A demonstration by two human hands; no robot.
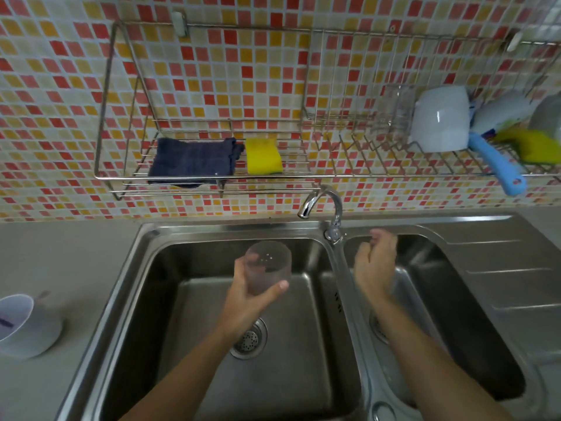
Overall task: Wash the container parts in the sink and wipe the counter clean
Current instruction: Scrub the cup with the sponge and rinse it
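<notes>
My left hand (249,294) grips a clear plastic container (268,265) with small holes in its base, held over the left sink basin (188,314), below and left of the tap (321,205). Over the right basin (455,299), just right of the tap's base, my right hand (375,262) hovers with loosely curled fingers and holds nothing. No water is visibly running. On the wire wall rack (212,177) lie a dark blue cloth (191,161) and a yellow sponge (263,156).
A white bowl-shaped part (18,323) with something purple inside stands on the grey counter (60,253) at the left. The dish rack on the right holds a clear glass (394,113), a white cup (440,120), a blue-handled tool (498,165) and a yellow item (534,147). A drainboard (501,262) lies at the right.
</notes>
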